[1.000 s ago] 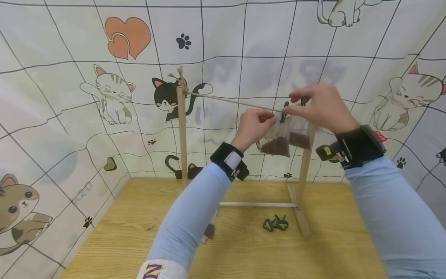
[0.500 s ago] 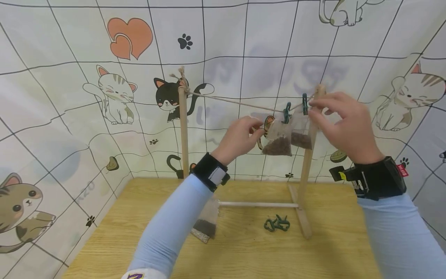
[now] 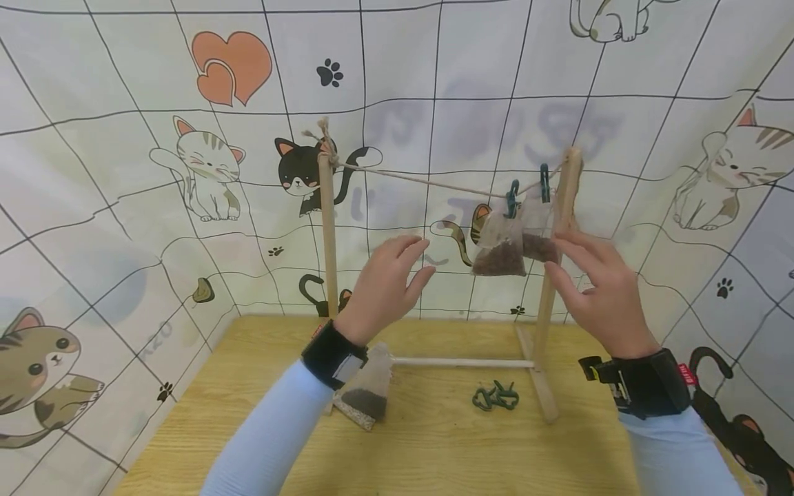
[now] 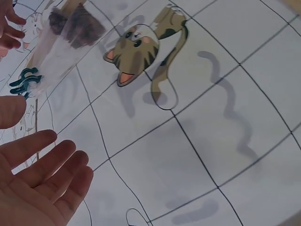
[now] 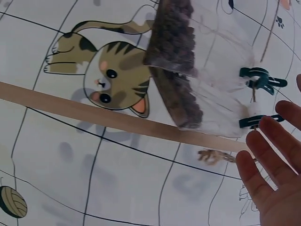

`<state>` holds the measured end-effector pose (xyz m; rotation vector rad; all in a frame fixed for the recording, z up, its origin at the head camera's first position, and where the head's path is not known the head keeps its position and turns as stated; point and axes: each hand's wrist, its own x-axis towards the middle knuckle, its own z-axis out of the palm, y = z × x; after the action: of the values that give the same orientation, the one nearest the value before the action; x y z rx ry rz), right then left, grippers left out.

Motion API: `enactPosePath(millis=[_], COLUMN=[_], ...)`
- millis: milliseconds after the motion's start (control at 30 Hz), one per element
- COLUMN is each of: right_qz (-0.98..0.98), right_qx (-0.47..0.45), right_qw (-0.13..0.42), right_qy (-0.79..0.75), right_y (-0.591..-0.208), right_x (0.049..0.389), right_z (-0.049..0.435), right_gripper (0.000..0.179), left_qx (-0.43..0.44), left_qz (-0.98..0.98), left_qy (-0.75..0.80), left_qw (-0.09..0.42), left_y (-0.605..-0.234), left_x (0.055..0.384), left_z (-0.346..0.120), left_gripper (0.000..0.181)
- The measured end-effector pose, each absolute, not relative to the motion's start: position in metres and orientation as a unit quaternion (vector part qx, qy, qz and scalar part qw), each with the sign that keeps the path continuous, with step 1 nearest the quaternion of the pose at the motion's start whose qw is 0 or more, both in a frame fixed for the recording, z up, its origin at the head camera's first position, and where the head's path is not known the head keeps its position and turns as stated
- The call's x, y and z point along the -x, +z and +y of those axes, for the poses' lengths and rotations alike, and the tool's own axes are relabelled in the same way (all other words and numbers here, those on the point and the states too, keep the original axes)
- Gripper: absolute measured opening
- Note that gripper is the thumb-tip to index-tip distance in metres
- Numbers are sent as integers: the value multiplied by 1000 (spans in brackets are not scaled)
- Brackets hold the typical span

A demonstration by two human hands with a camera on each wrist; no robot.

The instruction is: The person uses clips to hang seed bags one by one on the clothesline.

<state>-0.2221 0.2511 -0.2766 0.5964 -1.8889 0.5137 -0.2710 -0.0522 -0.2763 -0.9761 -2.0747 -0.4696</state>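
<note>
Two translucent bags with dark brown contents hang side by side from a sagging string [image 3: 428, 182], each under a green clothespin. The left bag [image 3: 500, 256] hangs from one clothespin [image 3: 511, 200], the right bag [image 3: 538, 246] from another clothespin [image 3: 544, 183]. My right hand [image 3: 598, 296], fingers loosely spread, is beside the right bag and the post; in the right wrist view this hand [image 5: 277, 183] holds nothing. Left of the bags, my left hand [image 3: 387, 286] is raised and apart from them. In the left wrist view its fingers [image 4: 61, 165] are relaxed with nothing in them.
The string runs between a left wooden post [image 3: 327, 234] and a right wooden post [image 3: 567, 186], joined low by a crossbar [image 3: 459, 362]. On the wooden table [image 3: 434, 448] lie several green clothespins [image 3: 496, 397] and another bag [image 3: 367, 399] with dark and pale contents.
Both hands have withdrawn from the clothespins: the left moved left and down, the right moved right and then down. The two bags stay hanging. More of the bag on the table shows.
</note>
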Motion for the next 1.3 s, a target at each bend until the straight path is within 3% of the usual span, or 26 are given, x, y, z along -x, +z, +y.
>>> enactPosePath(millis=[333,1300], right_qz=[-815,-857], right_qx=[-225,-154], right_qw=[488,426], right_qy=[216,246], right_y=[-330,-439], right_x=[220,208], right_z=[253,247], right_gripper=[44,45], left_qx=[323,233], left_qz=[-837,-880], left_qy=[-111,-91], left_qw=[427,404], left_y=[-318,-431], left_x=[259,240], left_z=[-72,-74], left_gripper=[49,51])
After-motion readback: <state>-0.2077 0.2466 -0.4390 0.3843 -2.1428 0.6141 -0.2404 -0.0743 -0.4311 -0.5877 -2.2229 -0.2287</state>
